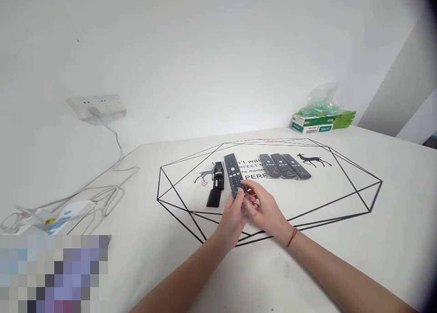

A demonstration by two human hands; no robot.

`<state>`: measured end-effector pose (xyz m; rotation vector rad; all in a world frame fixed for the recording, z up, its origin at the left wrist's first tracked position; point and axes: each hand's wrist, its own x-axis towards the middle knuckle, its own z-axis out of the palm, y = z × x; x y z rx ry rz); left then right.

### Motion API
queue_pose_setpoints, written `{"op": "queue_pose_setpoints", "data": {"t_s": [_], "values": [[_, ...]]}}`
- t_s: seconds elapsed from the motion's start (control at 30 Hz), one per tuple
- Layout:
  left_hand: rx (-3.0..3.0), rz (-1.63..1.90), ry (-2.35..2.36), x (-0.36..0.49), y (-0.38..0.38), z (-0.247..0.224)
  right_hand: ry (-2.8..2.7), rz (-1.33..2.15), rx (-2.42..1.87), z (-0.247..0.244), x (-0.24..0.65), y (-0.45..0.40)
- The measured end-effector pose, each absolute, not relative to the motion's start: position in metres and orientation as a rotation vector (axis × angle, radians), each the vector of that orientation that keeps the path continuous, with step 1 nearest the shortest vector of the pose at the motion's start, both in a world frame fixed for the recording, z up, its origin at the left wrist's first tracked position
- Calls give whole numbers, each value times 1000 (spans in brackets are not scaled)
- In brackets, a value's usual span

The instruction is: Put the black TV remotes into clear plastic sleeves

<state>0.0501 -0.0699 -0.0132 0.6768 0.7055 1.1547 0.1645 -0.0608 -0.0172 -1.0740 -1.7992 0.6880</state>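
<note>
Both of my hands close on the lower end of a black remote control (233,169), which points away from me with its buttons facing up. My left hand (234,217) grips it from the left, thumb on top. From the right, my right hand (261,203) pinches the same end, where clear plastic wrap seems to show; some fingertips are hidden. Just left of it lies another black remote (219,176), back up, its battery compartment exposed. A loose black battery cover (214,197) rests at its near end. Three wrapped remotes (285,166) lie side by side to the right.
Green and white boxes (312,122) with a clear plastic bag (321,101) on top stand at the back right against the wall. Cables (109,194) and white packaging (68,215) lie at the left, below a wall socket (102,105). The near left corner is pixelated.
</note>
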Motion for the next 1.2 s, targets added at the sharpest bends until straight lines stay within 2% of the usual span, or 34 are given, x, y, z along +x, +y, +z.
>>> {"op": "queue_pose_setpoints", "data": {"t_s": [0.2,0.33,0.5,0.63,0.77,0.93,1.07,1.2], "values": [[806,1137,741,32,-65,1,-1924,985,-847,1,181,-58],[919,1078,747,29,-61,-1,-1894,1093,-912,5,190,-53],[1266,1085,791,29,-56,-12,-2075,784,-1009,-1,193,-50],[1573,1050,974,24,-53,-17,-2009,472,-1132,-7,192,-48],[1320,1002,1102,23,-54,-14,-1965,170,-1138,-14,192,-45],[913,1044,906,27,-58,0,-2052,-34,-939,-14,191,-46],[1015,1222,913,26,-58,5,-2095,209,-850,-6,187,-52],[1103,1238,966,22,-54,3,-1871,811,-998,-4,182,-57]]}}
